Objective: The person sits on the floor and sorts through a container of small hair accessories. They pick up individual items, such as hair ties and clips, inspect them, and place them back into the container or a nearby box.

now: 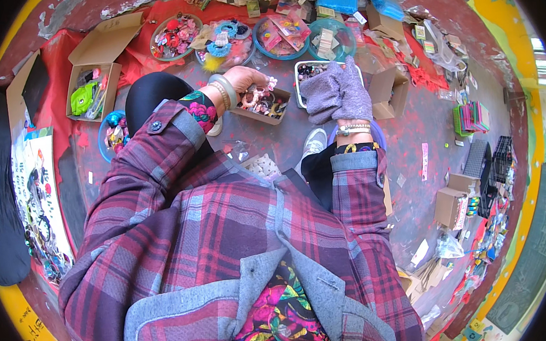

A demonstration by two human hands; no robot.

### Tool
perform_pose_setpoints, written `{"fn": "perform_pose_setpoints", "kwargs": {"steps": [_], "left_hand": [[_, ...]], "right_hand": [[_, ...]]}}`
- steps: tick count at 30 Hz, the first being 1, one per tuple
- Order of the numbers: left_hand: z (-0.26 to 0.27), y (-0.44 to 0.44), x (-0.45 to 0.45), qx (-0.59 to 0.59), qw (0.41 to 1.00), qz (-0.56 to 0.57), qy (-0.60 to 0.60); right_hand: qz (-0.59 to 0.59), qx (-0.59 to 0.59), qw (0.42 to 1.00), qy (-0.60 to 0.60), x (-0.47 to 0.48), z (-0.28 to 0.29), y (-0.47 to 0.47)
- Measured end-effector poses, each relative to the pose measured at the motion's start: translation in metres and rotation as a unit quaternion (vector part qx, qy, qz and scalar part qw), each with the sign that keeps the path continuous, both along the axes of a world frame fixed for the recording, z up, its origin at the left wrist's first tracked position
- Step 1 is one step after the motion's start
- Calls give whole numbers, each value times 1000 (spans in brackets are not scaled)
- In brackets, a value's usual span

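My left hand reaches over a small cardboard box of hair ties and trinkets. Its fingertips pinch a small pale flower-shaped ornament above the box's edge. My right hand is covered by fuzzy grey-purple fabric, apparently a glove, and lies over a white-rimmed tray of small mixed pieces. The fabric hides its fingers, so whether it grips anything cannot be told. Round tubs of pink and red hair accessories, blue scrunchies and packaged items stand beyond my hands.
An open cardboard box with a green item stands left, a blue tub beside it. An open carton stands right, green and pink baskets farther off. A purple basin is partly under my right forearm.
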State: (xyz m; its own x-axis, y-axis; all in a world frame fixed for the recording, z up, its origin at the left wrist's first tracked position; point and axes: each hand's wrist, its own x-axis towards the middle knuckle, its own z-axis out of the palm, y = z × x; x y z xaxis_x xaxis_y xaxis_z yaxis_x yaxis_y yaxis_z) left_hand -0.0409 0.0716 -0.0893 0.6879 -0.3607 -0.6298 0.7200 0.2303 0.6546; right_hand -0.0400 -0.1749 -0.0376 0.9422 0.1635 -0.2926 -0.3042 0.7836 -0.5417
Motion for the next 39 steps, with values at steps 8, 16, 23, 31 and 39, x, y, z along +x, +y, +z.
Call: {"fn": "perform_pose_setpoints", "kwargs": {"steps": [8,16,23,31,39], "left_hand": [[-11,-9,4,3,999,-16,50],[-10,-7,7,-72,991,22,108],[2,-5,6,-191,970,30,148],[37,-9,-2,-209,974,36,82],[61,-17,-15,-221,973,24,65]], "right_hand": [[-52,-151,981,-107,12,-47,-24],[53,-189,979,45,-8,22,13],[62,-313,946,-63,-4,9,12],[70,-777,321,-537,-12,34,37],[81,-770,381,-506,-34,19,71]]}}
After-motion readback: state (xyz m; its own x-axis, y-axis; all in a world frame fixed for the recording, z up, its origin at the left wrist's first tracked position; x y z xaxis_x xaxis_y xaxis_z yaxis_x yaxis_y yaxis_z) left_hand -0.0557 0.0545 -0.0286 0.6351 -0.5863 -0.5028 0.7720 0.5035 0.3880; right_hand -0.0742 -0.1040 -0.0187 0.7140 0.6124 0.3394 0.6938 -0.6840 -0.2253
